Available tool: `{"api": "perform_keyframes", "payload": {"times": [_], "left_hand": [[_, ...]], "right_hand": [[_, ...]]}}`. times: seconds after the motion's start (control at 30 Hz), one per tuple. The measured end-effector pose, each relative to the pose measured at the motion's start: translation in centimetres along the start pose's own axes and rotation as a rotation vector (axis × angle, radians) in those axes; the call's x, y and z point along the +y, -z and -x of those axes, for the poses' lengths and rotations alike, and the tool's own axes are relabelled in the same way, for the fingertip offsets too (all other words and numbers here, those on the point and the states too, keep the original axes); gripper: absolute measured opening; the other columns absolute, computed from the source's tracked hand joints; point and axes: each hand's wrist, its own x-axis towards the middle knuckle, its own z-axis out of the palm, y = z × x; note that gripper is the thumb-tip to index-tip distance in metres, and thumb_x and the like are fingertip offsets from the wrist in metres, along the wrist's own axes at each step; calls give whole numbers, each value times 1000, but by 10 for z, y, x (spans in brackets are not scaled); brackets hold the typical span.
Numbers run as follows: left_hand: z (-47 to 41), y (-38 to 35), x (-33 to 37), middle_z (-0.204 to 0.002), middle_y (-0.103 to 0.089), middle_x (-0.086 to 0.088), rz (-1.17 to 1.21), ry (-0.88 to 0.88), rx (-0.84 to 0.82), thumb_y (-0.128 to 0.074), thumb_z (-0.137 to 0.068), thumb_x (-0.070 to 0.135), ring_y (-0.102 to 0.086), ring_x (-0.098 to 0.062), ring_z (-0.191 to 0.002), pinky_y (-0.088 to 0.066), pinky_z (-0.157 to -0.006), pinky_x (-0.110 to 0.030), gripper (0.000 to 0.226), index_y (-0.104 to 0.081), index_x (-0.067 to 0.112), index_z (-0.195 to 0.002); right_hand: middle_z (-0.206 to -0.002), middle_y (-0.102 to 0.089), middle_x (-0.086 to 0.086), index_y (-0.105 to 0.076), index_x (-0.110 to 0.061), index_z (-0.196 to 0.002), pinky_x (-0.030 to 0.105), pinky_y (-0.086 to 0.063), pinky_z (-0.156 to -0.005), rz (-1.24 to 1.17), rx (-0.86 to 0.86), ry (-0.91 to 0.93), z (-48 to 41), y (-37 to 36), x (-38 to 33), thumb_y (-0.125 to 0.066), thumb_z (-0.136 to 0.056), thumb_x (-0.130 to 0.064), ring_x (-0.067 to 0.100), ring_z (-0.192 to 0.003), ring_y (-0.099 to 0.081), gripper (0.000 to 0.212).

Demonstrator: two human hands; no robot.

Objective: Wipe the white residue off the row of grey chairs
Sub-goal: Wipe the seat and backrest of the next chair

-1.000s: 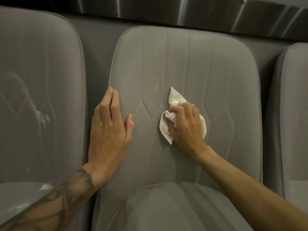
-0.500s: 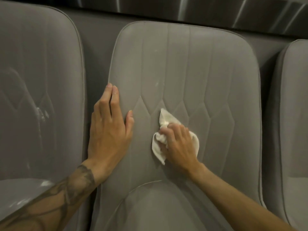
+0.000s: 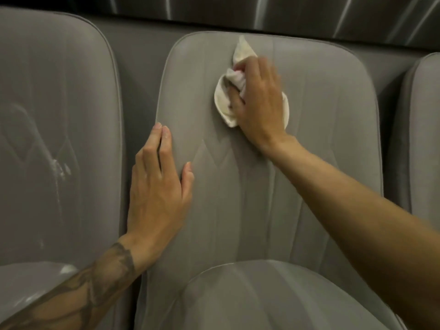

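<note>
The middle grey chair (image 3: 321, 144) fills the centre of the view, its backrest stitched with lines. My right hand (image 3: 259, 101) grips a crumpled white cloth (image 3: 226, 103) and presses it against the upper part of that backrest, near the top edge. My left hand (image 3: 157, 186) lies flat with straight fingers on the backrest's left edge. The left grey chair (image 3: 59, 115) carries white residue (image 3: 59, 167) on its backrest and more on its seat (image 3: 66, 269).
A third grey chair (image 3: 426, 139) shows at the right edge. A dark gap separates each pair of chairs. Behind the row runs a dark shiny metal wall (image 3: 262, 10). The middle chair's seat cushion (image 3: 262, 298) lies below my arms.
My right hand swept the cloth down the backrest, then far up to near the top edge. My left hand stayed flat on the left edge.
</note>
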Motion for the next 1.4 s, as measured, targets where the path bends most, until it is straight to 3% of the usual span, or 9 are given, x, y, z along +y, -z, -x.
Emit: {"api": "perform_keyframes", "payload": {"times": [0.07, 0.23, 0.47, 0.7, 0.9, 1.0, 1.2, 1.27, 1.4], "left_hand": [[0, 0, 2, -161, -29, -19, 9, 0, -2, -48, -105, 30, -38, -37, -144, -32, -121, -42, 66, -25, -1, -159], [-1, 1, 2, -161, -30, -21, 10, 4, -11, -50, -105, 28, -38, -38, -145, -34, -122, -45, 66, -27, -3, -158], [-2, 5, 3, -161, -31, -21, 20, 20, -20, -53, -104, 26, -41, -39, -143, -36, -120, -48, 66, -28, -4, -157], [0, 5, 4, -162, -30, -20, 47, 26, -38, -52, -104, 27, -40, -38, -144, -37, -120, -48, 66, -27, -2, -158], [-1, 5, 4, -161, -31, -20, 51, 29, -25, -51, -104, 26, -41, -37, -143, -37, -120, -46, 66, -28, -3, -158], [0, 5, 3, -161, -31, -20, 57, 18, -20, -51, -104, 26, -41, -38, -143, -35, -121, -46, 65, -29, -3, -158], [0, 4, 3, -163, -29, -20, 34, 25, -45, -52, -105, 26, -41, -38, -143, -38, -118, -49, 66, -26, -2, -159], [0, 5, 3, -163, -30, -20, 35, 22, -42, -51, -104, 26, -41, -39, -142, -37, -118, -49, 66, -26, -2, -159], [0, 3, 1, -163, -29, -19, 31, 16, -28, -50, -105, 27, -41, -37, -143, -36, -120, -46, 66, -26, -2, -159]], "right_hand": [[-101, -61, 14, -63, -6, -104, 43, -46, -81, -29, 1, -50, 18, -1, -14, -61, -95, -28, 34, -94, -58, 24], [-99, -61, 15, -64, -4, -105, 48, -46, -80, -105, -223, 107, 73, 19, -19, -65, -95, -26, 38, -89, -59, 24], [-107, -62, 14, -60, -5, -110, 42, -46, -87, -8, 68, -124, -47, -11, -21, -58, -93, -28, 31, -97, -59, 29], [-100, -62, 14, -65, -6, -106, 41, -46, -80, -71, -171, 177, 27, 10, -31, -61, -97, -31, 32, -91, -59, 27], [-103, -63, 8, -62, -10, -107, 39, -46, -83, 12, 43, -82, -66, -15, -21, -55, -94, -39, 27, -92, -59, 33], [-94, -63, 9, -64, -11, -100, 40, -47, -76, -64, 36, -12, -2, -10, -33, -61, -94, -35, 29, -88, -60, 25], [-88, -56, 6, -63, -11, -92, 43, -43, -70, -100, -213, 132, 125, 13, -26, -63, -97, -33, 28, -80, -52, 22], [-87, -57, 10, -64, -10, -93, 43, -44, -70, -58, -160, 154, 97, 8, -21, -63, -97, -32, 33, -80, -54, 23], [-91, -59, 8, -62, -10, -96, 42, -45, -75, -59, 22, -46, 33, -9, -26, -62, -97, -34, 29, -84, -57, 24]]}}
